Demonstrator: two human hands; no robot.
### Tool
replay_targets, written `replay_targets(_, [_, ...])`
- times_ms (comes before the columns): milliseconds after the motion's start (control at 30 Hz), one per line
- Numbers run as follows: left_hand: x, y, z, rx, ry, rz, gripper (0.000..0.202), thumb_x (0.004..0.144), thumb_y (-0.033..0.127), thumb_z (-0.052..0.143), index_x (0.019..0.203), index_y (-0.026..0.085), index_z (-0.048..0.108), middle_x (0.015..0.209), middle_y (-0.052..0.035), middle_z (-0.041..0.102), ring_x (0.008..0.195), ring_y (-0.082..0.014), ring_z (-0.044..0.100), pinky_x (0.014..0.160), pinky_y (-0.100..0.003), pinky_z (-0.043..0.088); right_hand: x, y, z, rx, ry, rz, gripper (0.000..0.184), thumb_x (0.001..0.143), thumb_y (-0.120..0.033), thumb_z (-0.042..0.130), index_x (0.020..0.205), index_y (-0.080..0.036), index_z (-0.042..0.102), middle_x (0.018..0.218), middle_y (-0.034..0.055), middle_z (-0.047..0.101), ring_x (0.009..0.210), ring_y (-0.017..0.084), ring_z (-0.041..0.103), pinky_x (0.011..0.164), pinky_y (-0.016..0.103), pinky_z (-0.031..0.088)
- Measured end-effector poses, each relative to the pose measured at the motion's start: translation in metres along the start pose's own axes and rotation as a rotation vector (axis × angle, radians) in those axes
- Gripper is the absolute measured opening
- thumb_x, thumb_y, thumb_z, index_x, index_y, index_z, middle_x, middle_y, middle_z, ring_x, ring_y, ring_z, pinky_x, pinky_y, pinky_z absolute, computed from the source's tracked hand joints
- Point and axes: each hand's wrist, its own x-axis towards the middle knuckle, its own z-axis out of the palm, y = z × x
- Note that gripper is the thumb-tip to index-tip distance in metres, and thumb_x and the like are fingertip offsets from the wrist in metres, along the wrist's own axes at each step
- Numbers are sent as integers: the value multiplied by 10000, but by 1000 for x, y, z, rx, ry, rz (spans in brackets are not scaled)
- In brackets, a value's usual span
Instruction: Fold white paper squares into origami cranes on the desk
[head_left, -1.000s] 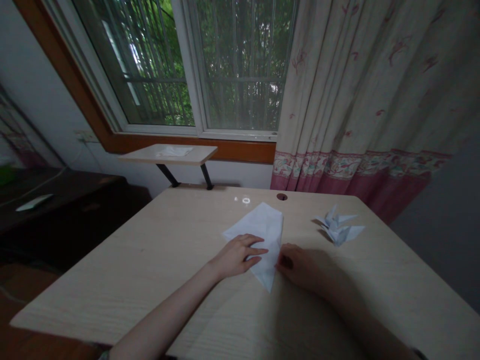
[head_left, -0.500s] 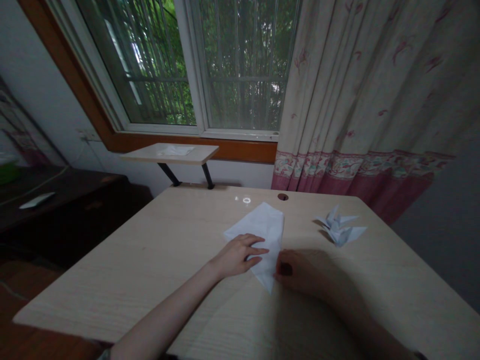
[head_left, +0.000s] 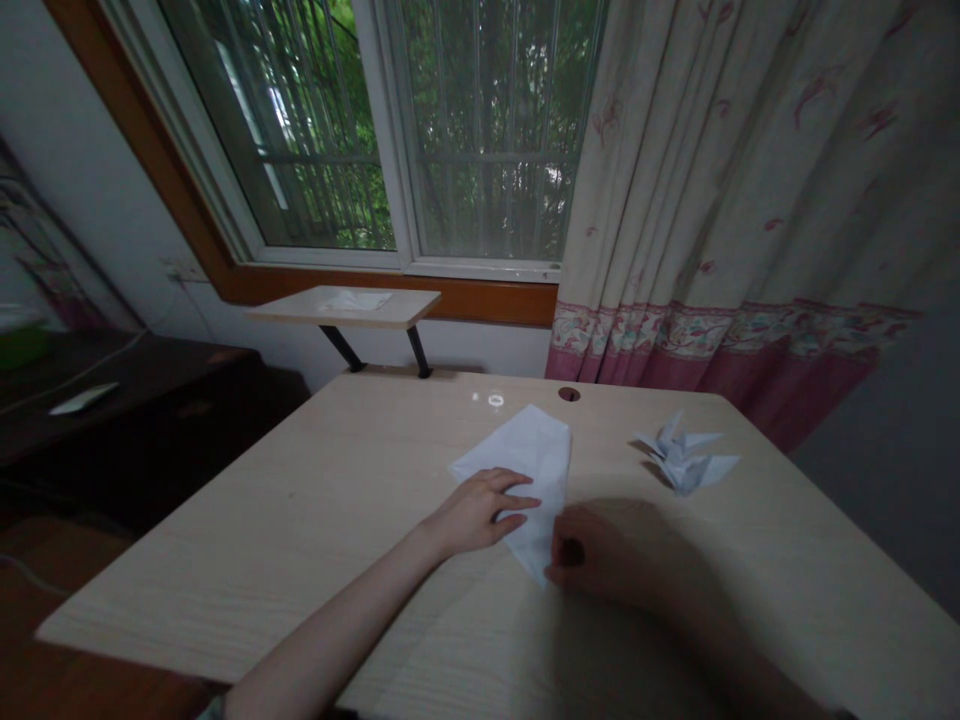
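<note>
A folded white paper sheet (head_left: pixel 529 462) lies on the light wooden table (head_left: pixel 300 530), near its middle. My left hand (head_left: pixel 480 510) rests flat on the sheet's left part, fingers stretched out. My right hand (head_left: pixel 600 555) is curled at the sheet's near right edge, thumb and fingertips pressing on the paper's lower tip. Two folded paper cranes (head_left: pixel 686 458) sit on the table to the right, apart from both hands.
A small raised shelf (head_left: pixel 345 305) stands at the table's far edge under the window. A patterned curtain (head_left: pixel 735 200) hangs at the right. A dark cabinet (head_left: pixel 112 400) stands left of the table. A round cable hole (head_left: pixel 568 394) is near the far edge.
My right hand has slid slightly nearer along the paper's right edge toward its lower tip. The left hand stays in place.
</note>
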Motion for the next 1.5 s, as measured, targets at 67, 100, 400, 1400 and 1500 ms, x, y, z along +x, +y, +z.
replay_targets(67, [0, 0, 0, 0, -1, -2, 312, 988, 342, 561, 1287, 341, 651, 1401, -48, 584, 1259, -257, 559, 1066, -446, 436, -1, -1, 1, 4, -19, -16, 110, 692, -170, 703, 653, -219, 613, 705, -24, 645, 680, 152, 562, 625, 240, 351])
replay_targets(100, [0, 1, -1, 1, -4, -3, 313, 987, 340, 563, 1287, 339, 651, 1402, -49, 583, 1257, -257, 561, 1066, -447, 435, -1, 0, 3, 7, -24, -24, 112, 687, -160, 699, 653, -217, 608, 703, -27, 642, 684, 151, 563, 631, 240, 354])
replay_targets(400, [0, 2, -3, -3, -21, -12, 321, 982, 332, 573, 1294, 339, 647, 1409, -48, 578, 1267, -255, 553, 1075, -438, 429, 1, 16, 19, 42, -11, -100, 109, 704, -170, 704, 689, -205, 602, 724, -33, 632, 682, 151, 568, 636, 251, 389])
replay_targets(1400, [3, 0, -1, -4, 6, 12, 331, 969, 296, 592, 1291, 342, 648, 1388, -55, 593, 1251, -264, 566, 1052, -459, 452, 22, 70, 25, -100, 447, -127, 222, 942, -176, 451, 789, -220, 606, 850, 58, 659, 862, 219, 604, 818, 375, 488])
replay_targets(1500, [2, 1, -1, -5, 7, 8, 323, 964, 292, 598, 1278, 339, 659, 1385, -54, 597, 1251, -263, 567, 1057, -458, 451, 22, 69, 24, -89, 467, -136, 227, 938, -173, 453, 772, -221, 601, 838, 57, 658, 847, 214, 605, 805, 367, 492])
